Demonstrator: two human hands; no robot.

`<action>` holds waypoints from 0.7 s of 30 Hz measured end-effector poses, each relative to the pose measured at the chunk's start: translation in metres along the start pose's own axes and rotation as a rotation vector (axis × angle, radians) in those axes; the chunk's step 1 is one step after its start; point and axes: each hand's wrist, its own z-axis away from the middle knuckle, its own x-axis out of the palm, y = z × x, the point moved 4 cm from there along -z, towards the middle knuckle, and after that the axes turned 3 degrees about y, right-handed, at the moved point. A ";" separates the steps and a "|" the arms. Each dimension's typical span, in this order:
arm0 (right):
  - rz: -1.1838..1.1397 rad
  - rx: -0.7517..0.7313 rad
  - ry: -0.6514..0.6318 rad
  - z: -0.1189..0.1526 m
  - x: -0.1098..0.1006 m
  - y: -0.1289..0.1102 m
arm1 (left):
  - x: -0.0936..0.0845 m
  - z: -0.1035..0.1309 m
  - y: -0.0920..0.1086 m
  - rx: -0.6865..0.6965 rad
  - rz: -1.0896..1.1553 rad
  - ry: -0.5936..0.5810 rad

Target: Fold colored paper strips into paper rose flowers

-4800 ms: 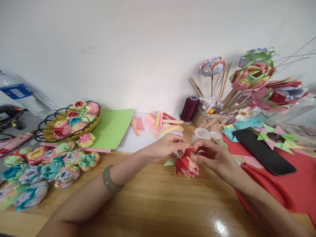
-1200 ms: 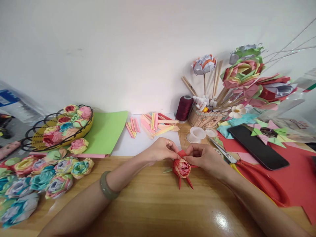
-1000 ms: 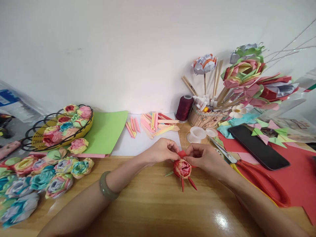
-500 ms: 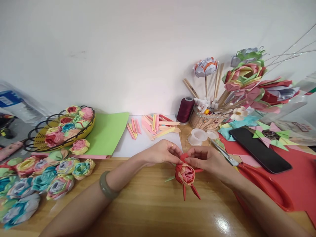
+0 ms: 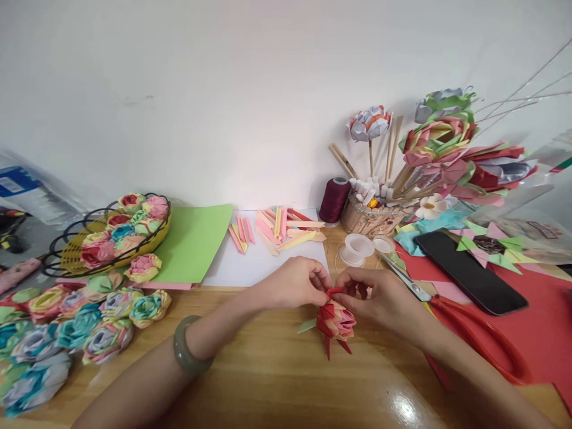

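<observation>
Paper flower [image 5: 336,320] lies left of the scissors [image 5: 419,291]; left hand [image 5: 300,285] and right hand [image 5: 379,297] pinch its far red petal [image 5: 333,292] between fingertips, seemingly to control the small fold.

1 black phone [image 5: 471,271] lies on red paper [image 5: 547,322]; 1 blue-labelled bottle [image 5: 33,193] is at far left.
</observation>
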 end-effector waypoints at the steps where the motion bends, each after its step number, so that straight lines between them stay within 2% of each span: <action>1: 0.029 -0.038 0.030 0.001 -0.001 -0.002 | 0.000 0.001 0.001 0.008 -0.036 0.031; 4: 0.110 -0.216 0.159 0.004 -0.006 -0.010 | 0.000 0.005 0.006 0.064 -0.120 0.129; 6: 0.138 -0.300 0.246 0.007 -0.010 -0.014 | -0.002 0.007 0.012 0.132 -0.104 0.153; 10: 0.196 -0.369 0.415 0.011 -0.019 -0.018 | -0.008 0.008 0.023 0.204 0.147 0.092; 13: 0.240 -0.411 0.514 0.015 -0.023 -0.020 | -0.005 0.009 0.025 0.194 0.223 -0.060; 16: 0.285 -0.435 0.548 0.017 -0.022 -0.020 | 0.006 0.010 0.023 0.214 0.173 -0.163; 21: 0.358 -0.454 0.525 0.018 -0.018 -0.019 | 0.015 0.005 0.010 0.102 0.265 -0.075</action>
